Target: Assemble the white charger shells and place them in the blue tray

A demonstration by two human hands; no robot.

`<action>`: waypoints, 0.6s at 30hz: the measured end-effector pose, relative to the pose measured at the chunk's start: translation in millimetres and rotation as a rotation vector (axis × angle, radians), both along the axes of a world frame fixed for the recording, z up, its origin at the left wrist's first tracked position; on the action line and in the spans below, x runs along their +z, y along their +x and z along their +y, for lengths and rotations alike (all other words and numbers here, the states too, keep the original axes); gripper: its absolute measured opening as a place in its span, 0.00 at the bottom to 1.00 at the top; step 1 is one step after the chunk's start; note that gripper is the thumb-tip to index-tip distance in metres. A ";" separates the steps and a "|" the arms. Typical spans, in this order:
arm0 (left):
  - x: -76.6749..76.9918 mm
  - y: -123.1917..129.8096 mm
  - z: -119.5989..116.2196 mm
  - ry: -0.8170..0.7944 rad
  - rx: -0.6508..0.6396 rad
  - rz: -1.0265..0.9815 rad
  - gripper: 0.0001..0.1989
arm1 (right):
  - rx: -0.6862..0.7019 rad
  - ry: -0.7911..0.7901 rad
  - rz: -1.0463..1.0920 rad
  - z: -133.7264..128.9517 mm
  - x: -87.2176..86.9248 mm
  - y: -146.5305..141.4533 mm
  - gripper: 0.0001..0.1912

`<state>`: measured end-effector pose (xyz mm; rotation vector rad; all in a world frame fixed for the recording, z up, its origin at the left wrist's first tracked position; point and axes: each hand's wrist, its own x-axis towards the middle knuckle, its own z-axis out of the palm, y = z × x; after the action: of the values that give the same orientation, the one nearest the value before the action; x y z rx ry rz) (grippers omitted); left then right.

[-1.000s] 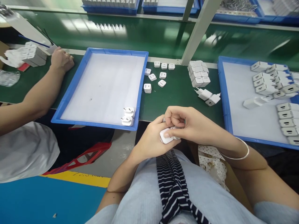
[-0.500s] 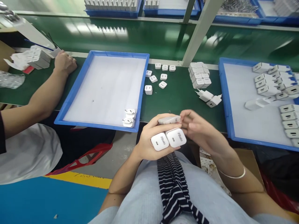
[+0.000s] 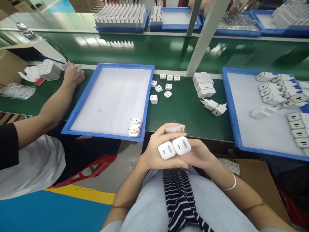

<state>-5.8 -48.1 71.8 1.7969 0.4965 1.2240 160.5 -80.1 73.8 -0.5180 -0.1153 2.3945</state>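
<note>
My left hand (image 3: 154,151) grips a small stack of white charger plugs (image 3: 174,148) just off the bench's front edge, above my lap. Two plugs face me with their ports showing, and a third (image 3: 175,129) lies on top under my fingertips. My right hand (image 3: 201,154) sits below and right of the stack, cupping it from underneath. To the left lies a blue tray (image 3: 72,119) with two white plugs (image 3: 134,127) in its near right corner. A second blue tray (image 3: 230,106) on the right holds several plugs.
Loose small plugs (image 3: 160,87), a block of stacked plugs (image 3: 204,84) and two pronged chargers (image 3: 214,107) lie on the green bench between the trays. Another person's arm (image 3: 55,103) rests at the left. A white post (image 3: 205,35) rises behind. A cardboard box (image 3: 256,174) sits lower right.
My right hand dropped from in front of the stack to underneath it. The plugs turned so their ports face me. The view tilted up slightly.
</note>
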 end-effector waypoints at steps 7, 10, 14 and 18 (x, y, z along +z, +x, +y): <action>-0.8 -17.7 -4.8 -0.113 -0.022 -0.052 0.19 | 0.062 0.063 0.092 5.3 -10.1 -21.2 0.22; 0.4 -31.6 -6.0 -0.096 0.027 -0.020 0.20 | 0.107 0.137 0.047 15.3 -7.0 -27.7 0.24; 8.9 -59.2 -10.7 -0.018 0.308 -0.053 0.28 | 0.136 0.381 -0.137 53.8 15.7 -31.2 0.29; 15.1 -86.0 -14.4 0.044 0.621 -0.248 0.25 | 0.042 0.874 -0.741 116.4 32.9 -47.9 0.38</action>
<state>-91.9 -62.5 86.9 1.5373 0.9280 1.8607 112.7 36.3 106.7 -0.9110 -1.4091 1.8051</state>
